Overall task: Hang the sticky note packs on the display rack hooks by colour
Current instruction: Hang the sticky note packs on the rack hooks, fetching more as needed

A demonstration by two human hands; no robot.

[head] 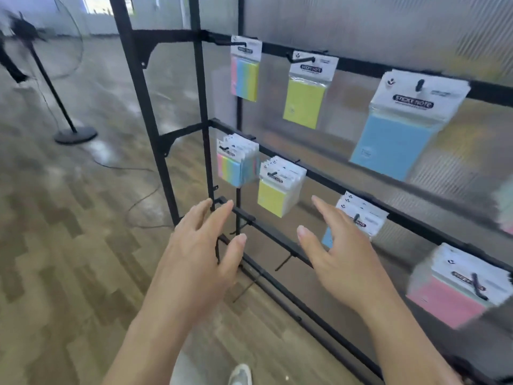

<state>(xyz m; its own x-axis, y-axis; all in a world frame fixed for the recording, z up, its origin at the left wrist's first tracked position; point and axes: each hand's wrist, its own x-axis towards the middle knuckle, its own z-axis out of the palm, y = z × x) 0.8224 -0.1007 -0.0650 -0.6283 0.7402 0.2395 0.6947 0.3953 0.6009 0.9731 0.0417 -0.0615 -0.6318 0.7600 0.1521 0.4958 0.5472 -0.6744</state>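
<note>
The right hand (344, 262) is so near the blue packs (363, 218) on the display rack (154, 129) that a loose sweep could, I judge, knock them off their hook, and the bare hooks (283, 261) below could snag skin. Both it and the left hand (194, 259) have fingers spread, holding nothing; whether they touch anything is unclear. Beyond hang pink packs (449, 298), yellow packs (274, 195) and multicolour packs (233, 168), each colour on its own hook.

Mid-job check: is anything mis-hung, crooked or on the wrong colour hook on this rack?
Nothing stands out. The multicolour packs, yellow packs and blue packs each hang below a matching colour on the top rail. The pink packs have their own hook further right. The left hand and right hand hold nothing.
</note>
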